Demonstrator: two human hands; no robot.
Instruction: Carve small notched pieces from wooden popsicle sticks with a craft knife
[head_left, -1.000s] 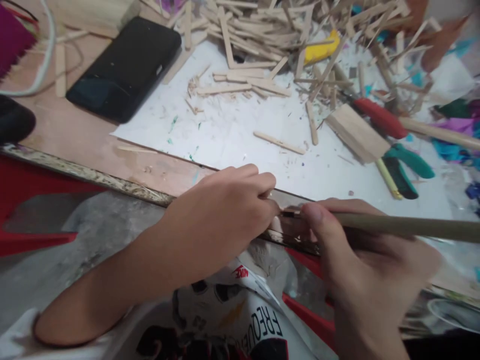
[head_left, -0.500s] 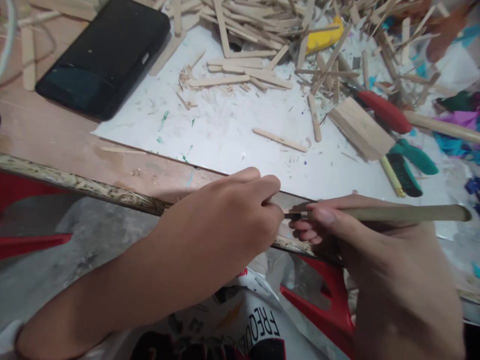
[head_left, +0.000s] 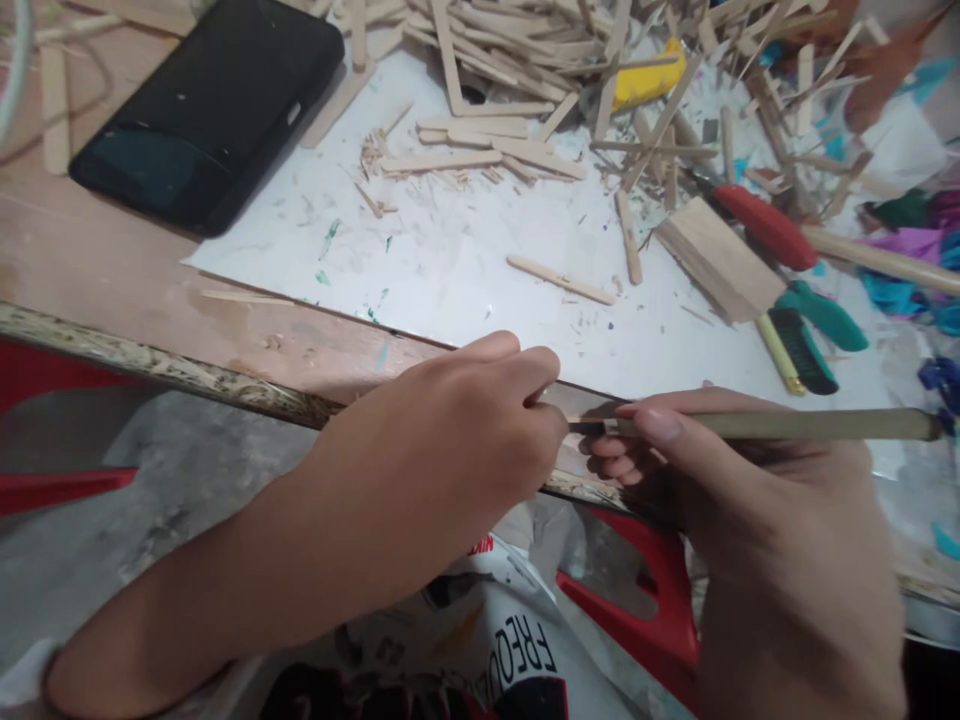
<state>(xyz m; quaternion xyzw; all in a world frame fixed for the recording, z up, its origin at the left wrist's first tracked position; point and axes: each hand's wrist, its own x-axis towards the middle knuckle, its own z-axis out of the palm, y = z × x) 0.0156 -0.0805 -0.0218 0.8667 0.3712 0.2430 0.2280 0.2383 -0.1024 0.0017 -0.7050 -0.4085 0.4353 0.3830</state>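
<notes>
My left hand (head_left: 480,430) is closed at the table's front edge, fingers curled inward. What it pinches is hidden behind its knuckles. Just to its right, my right hand (head_left: 780,520) grips a slim hand tool with a round olive handle (head_left: 817,425), thumb on top. The tool lies nearly level, its narrow dark tip pointing left at my left fingers; the very end is hidden there. Beyond my hands, a single craft stick (head_left: 559,280) lies on a white sheet (head_left: 450,260).
A black phone (head_left: 210,110) lies at the back left. Craft sticks (head_left: 510,50) pile up at the back. At right are a wooden block (head_left: 720,258), pliers with red and green handles (head_left: 772,228) and a yellow object (head_left: 649,75). Below the table edge (head_left: 150,355) are red chair parts (head_left: 645,590).
The right thumb and tool have shifted very slightly against the left hand. The left hand keeps its closed pose, and the things on the table lie as before.
</notes>
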